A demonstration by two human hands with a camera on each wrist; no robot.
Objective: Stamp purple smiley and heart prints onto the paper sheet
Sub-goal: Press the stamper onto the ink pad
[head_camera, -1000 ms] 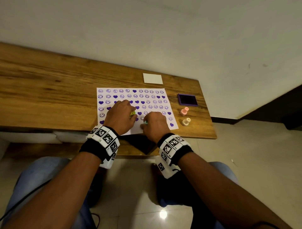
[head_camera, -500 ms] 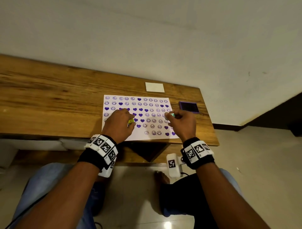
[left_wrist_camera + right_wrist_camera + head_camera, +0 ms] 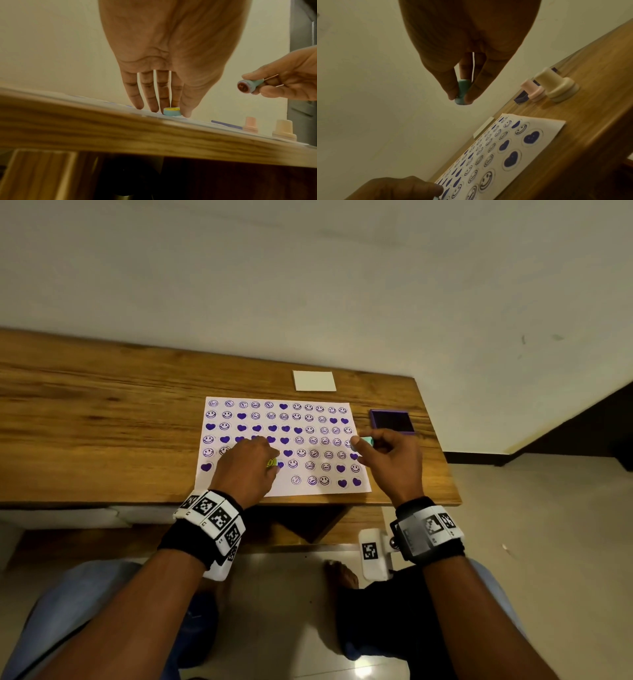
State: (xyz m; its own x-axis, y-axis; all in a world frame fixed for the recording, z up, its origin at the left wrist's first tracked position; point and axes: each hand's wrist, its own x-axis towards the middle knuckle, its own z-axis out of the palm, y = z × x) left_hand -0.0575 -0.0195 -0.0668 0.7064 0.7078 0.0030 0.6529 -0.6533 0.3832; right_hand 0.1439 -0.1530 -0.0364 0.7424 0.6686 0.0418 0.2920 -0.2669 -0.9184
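The white paper sheet point(image 3: 346, 493) lies on the wooden desk point(image 3: 102, 419), covered with rows of purple smileys and hearts; its near row is partly blank. My left hand point(image 3: 246, 463) rests on the sheet's lower left with straight fingers point(image 3: 137, 100) touching the paper. A small blue cap with a yellow top point(image 3: 171, 111) stands between forefinger and thumb. My right hand point(image 3: 363, 441) hovers over the sheet's right edge and pinches a teal stamp point(image 3: 462, 92) by its handle, its inked face point(image 3: 243, 86) turned sideways. The purple ink pad point(image 3: 392, 421) sits just beyond that hand.
A pink stamp point(image 3: 534, 89) and a cream stamp point(image 3: 556, 86) stand upright on the desk right of the sheet, hidden by my right hand in the head view. A white card point(image 3: 314, 381) lies behind the sheet. The desk's right edge is close to the ink pad.
My right hand has lifted the teal stamp off the sheet's lower middle and carried it right, to the sheet's right edge near the ink pad. The left hand has stayed put.
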